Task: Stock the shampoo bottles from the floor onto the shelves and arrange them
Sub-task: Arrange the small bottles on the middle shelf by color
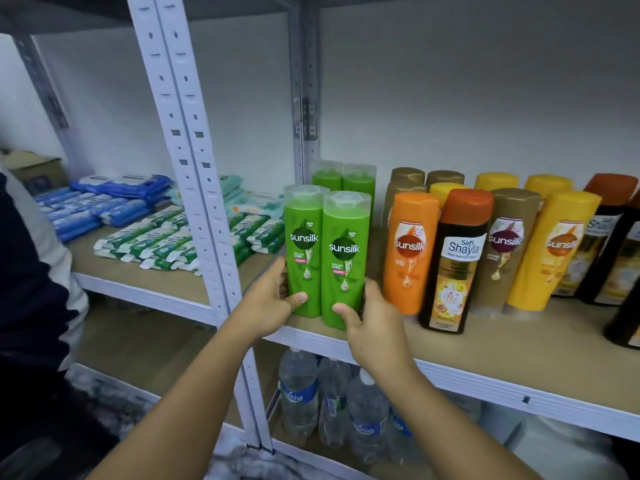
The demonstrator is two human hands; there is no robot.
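Head view
- Hidden: two rear green bottles (343, 178), right of the white upright post (204, 202), show only caps and shoulders behind the front pair. The gold and yellow bottles in the back row, farther right of the post, show little more than their caps.
- Cut off: the dark bottles farthest right of the post run out of frame. A sleeve (31, 271) fills the edge left of the post.
- Hard to make out: the small print on the labels is blurred. I cannot tell whether the front pair rest on the shelf (485, 372) or hang just above it.
- Edges: the front pair sit just right of the post, close to the shelf's front lip.
- Open room: there is a narrow gap between the right green bottle (344, 251) and the orange bottle (410, 251), and bare board in front of the orange bottle.
- Left hand (273, 299): grips the left green bottle (303, 244) low down, thumb across its front.
- Right hand (367, 317): grips the right green bottle low down, thumb on its front.
- Task bottles: upright and touching side by side.
- Elsewhere: wipe packs (156, 240) lie left of the post. Water bottles (299, 393) stand below the shelf, right of the post.
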